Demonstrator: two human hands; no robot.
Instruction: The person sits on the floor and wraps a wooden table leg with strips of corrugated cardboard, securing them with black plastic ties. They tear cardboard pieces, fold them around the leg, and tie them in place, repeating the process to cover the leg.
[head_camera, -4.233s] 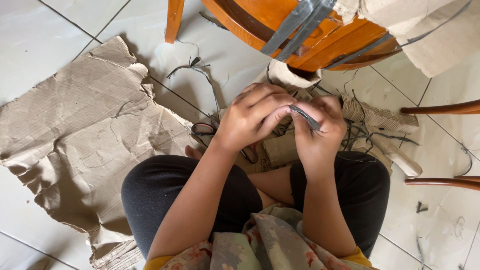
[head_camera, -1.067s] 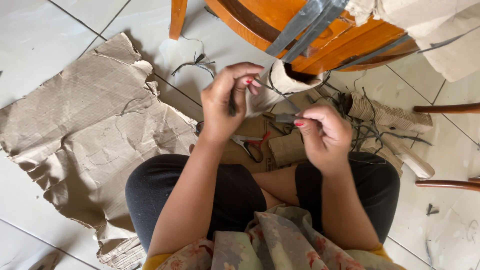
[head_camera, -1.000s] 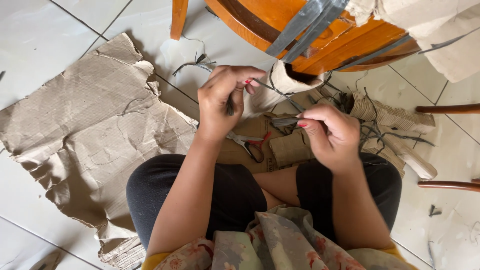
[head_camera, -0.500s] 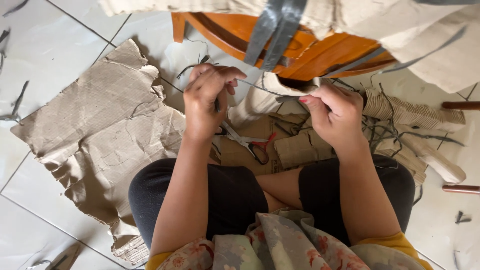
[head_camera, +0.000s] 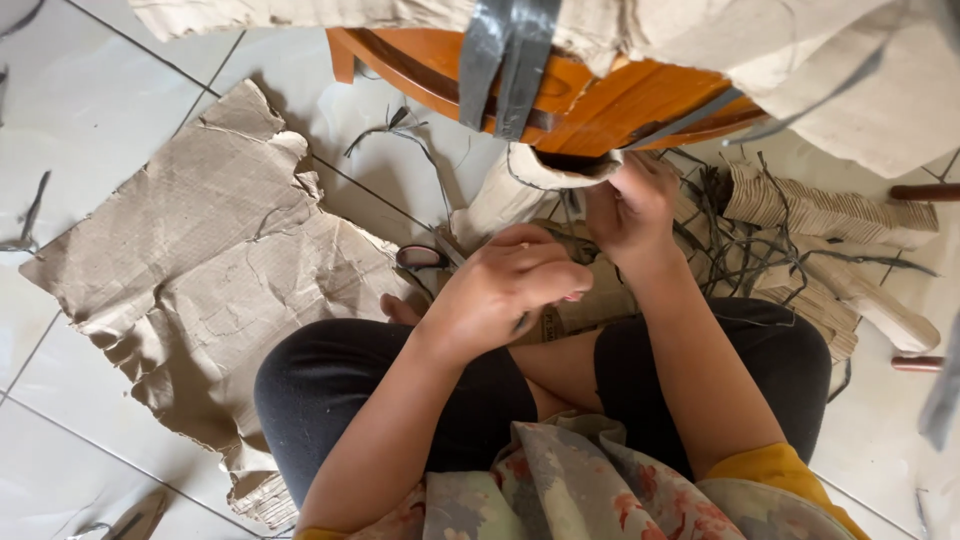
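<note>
Your right hand (head_camera: 632, 205) reaches up to the torn cardboard wrapping (head_camera: 520, 180) under the orange wooden chair (head_camera: 610, 95), fingers closed on its edge at the opening. Your left hand (head_camera: 505, 290) sits lower, over your lap, fingers curled shut; what they hold is hidden, so you cannot tell. The step in hand appears to be stripping the wrapping from the chair. The next move likely calls for a firm pull away from the wood, or a cut with the red-handled scissors (head_camera: 425, 257) lying on the floor just beside your left hand. Dark strapping (head_camera: 505, 60) hangs over the seat; flattened cardboard (head_camera: 190, 270) lies on the floor to your left. Compared with half a second ago, your left hand has dropped from the wrapping to your lap, and the right has moved in to the opening.
</note>
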